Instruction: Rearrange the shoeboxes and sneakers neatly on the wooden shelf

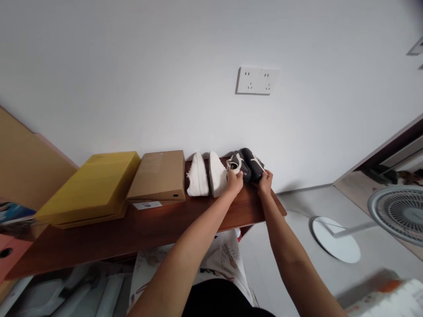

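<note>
Facing a wooden shelf (132, 240) under a white wall (139, 75), you have a yellow box (89, 187), a cardboard box (156, 176) and white sneakers (198, 175) to the left. Dark sneakers (246, 165) sit at the right end, long axes toward the wall. Your left hand (234, 182) is curled, gripping the nearer sneaker's near end; your right hand (265, 182) is closed on the other, one per hand.

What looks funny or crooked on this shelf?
The yellow box looks a little crooked: its top seems shifted on the flat yellow layer underneath, so their edges don't quite line up.
</note>
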`<action>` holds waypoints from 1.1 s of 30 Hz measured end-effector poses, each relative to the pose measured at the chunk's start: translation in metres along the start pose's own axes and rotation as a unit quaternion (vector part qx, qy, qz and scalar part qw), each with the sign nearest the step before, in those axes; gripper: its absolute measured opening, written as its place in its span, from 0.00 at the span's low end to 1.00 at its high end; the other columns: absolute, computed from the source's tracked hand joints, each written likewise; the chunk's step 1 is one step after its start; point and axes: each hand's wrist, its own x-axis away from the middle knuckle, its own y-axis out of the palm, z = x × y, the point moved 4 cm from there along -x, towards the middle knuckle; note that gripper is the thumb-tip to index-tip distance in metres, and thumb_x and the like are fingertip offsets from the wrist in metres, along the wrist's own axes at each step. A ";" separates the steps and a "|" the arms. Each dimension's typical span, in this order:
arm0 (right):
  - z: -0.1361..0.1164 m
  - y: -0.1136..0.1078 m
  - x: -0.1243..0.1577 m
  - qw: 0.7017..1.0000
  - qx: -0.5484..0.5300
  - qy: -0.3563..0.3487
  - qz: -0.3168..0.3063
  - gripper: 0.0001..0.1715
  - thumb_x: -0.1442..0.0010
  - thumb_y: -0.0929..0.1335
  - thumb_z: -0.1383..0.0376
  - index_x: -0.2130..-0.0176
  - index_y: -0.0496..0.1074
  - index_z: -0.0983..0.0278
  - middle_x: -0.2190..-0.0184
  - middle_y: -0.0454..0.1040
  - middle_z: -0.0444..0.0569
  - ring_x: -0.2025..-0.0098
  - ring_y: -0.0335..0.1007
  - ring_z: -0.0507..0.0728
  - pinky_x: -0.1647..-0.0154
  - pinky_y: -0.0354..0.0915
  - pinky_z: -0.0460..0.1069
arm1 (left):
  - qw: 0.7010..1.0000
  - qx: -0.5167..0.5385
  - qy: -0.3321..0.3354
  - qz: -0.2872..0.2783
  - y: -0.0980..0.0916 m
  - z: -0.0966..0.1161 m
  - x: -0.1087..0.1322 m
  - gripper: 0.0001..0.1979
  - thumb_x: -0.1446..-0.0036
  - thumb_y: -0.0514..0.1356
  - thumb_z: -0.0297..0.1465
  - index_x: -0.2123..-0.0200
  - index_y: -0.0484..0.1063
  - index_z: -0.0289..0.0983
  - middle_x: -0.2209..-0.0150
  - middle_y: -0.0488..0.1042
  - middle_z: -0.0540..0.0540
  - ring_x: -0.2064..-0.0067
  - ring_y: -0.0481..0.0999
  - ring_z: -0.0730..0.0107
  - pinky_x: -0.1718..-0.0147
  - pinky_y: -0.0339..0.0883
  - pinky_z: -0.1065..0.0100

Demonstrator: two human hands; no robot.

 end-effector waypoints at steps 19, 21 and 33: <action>-0.026 -0.006 0.023 0.962 0.255 -0.096 0.004 0.31 0.35 0.57 0.53 0.41 0.66 0.68 0.45 0.66 0.65 0.41 0.63 0.68 0.40 0.59 0.62 | 0.963 -0.139 0.161 -0.164 -0.050 0.028 0.109 0.29 0.39 0.54 0.28 0.35 0.57 0.34 0.32 0.54 0.32 0.31 0.55 0.51 0.33 0.51 0.52; -0.028 -0.014 0.034 0.961 0.245 -0.123 0.036 0.33 0.36 0.60 0.52 0.40 0.65 0.69 0.42 0.61 0.66 0.41 0.63 0.67 0.40 0.60 0.62 | 0.959 -0.118 0.175 -0.190 -0.091 0.019 0.121 0.28 0.38 0.54 0.32 0.35 0.57 0.35 0.33 0.57 0.34 0.31 0.57 0.54 0.33 0.53 0.54; -0.072 0.093 0.264 0.952 0.039 -0.197 -0.231 0.23 0.36 0.63 0.51 0.49 0.69 0.61 0.54 0.72 0.53 0.60 0.70 0.57 0.57 0.68 0.54 | 0.999 -0.008 -0.033 0.011 -0.361 -0.073 0.170 0.22 0.46 0.63 0.36 0.47 0.71 0.41 0.42 0.71 0.38 0.43 0.74 0.54 0.45 0.68 0.54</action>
